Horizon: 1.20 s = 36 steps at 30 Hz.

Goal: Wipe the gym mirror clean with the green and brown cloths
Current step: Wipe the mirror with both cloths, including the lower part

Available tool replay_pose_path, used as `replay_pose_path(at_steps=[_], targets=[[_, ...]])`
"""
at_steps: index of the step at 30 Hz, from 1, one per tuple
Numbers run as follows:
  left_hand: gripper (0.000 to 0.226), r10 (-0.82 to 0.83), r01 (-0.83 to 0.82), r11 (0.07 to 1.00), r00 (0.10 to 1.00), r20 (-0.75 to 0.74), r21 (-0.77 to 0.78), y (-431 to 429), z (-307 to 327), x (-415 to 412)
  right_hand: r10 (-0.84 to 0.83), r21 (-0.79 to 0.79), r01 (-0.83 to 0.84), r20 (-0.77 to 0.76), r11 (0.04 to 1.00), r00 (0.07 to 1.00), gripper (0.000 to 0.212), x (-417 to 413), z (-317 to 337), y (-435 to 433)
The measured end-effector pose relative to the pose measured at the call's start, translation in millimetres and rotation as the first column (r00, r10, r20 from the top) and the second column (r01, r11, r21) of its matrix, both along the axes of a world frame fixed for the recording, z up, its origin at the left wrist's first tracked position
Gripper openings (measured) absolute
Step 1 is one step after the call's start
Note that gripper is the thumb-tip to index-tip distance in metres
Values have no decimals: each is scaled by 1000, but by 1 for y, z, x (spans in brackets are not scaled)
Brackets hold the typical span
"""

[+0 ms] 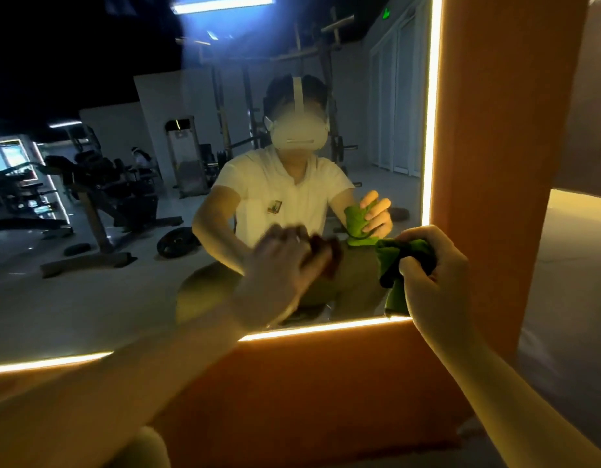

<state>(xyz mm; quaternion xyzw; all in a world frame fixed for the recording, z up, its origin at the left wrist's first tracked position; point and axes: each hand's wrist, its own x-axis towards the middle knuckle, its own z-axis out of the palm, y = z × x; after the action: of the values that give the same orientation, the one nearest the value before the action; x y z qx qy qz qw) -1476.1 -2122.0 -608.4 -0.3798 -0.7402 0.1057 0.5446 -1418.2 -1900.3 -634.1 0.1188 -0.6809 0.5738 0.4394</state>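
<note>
Near the lower right corner of the mirror [123, 298], the right hand [431, 282] grips the bunched green cloth [405, 253] at the glass, while just beside it the blurred left hand [279, 275] covers the brown cloth [328, 258], seemingly pressing it flat, fingers too smeared to read.

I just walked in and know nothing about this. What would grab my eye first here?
The big mirror edged by a glowing light strip in an orange wall, reflecting a dim gym. At its lower right corner the right hand grips a green cloth; nearer the middle, the blurred left hand has a brown cloth.
</note>
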Motion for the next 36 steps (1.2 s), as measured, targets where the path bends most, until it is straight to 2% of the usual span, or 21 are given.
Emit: replay_pose_path(at_steps=[1,4,7,10,12,15,17,19,21,22,24,26,28,31,33,36], targets=[[65,32,-32,999,999,-4,38,-4,15,-16,-22,-5,22,0,1000,1000,20,1,1,0],[50,104,-89,945,994,-31,314,8,61,-38,-110,-55,109,-21,993,994,31,6,5,0],[44,5,-8,936,1000,10,353,47,41,-44,-200,-104,195,-42,975,979,38,12,13,5],[53,-56,41,979,996,68,201,68,-21,-44,-226,-147,212,-85,966,970,39,14,18,12],[56,-55,56,998,988,142,-2,74,-64,-39,-252,-146,241,-70,960,965,39,15,19,15],[47,-48,108,963,970,237,-247,66,-107,-33,-294,-126,287,-39,950,955,39,20,17,18],[42,-80,152,925,974,212,-348,58,-104,-35,-309,-108,305,-27,946,951,40,25,17,18],[44,-95,151,917,982,164,-369,53,-69,-35,-319,-84,315,-31,945,947,37,32,18,18],[49,-26,56,969,992,124,-241,49,-18,-38,-340,-63,336,-54,940,939,34,37,21,17],[50,2,6,992,998,64,-124,48,8,-41,-354,-67,350,-66,934,933,34,39,23,16],[56,71,-69,994,997,-24,86,50,45,-49,-386,-78,381,-83,922,919,36,41,24,14],[58,77,-71,983,997,-31,169,68,52,-51,-411,-81,404,-88,911,908,39,43,24,13],[54,75,-72,993,997,-27,89,94,32,-41,-425,-92,418,-78,904,902,42,44,22,12],[43,79,-82,974,997,-20,-213,121,-28,-32,-420,-116,413,-44,903,906,43,44,21,15],[41,36,-11,938,997,64,-347,122,-63,-33,-399,-124,397,4,910,917,44,43,19,18],[41,22,92,912,962,272,-400,103,-81,-24,-383,-92,388,73,917,921,45,41,14,19]])
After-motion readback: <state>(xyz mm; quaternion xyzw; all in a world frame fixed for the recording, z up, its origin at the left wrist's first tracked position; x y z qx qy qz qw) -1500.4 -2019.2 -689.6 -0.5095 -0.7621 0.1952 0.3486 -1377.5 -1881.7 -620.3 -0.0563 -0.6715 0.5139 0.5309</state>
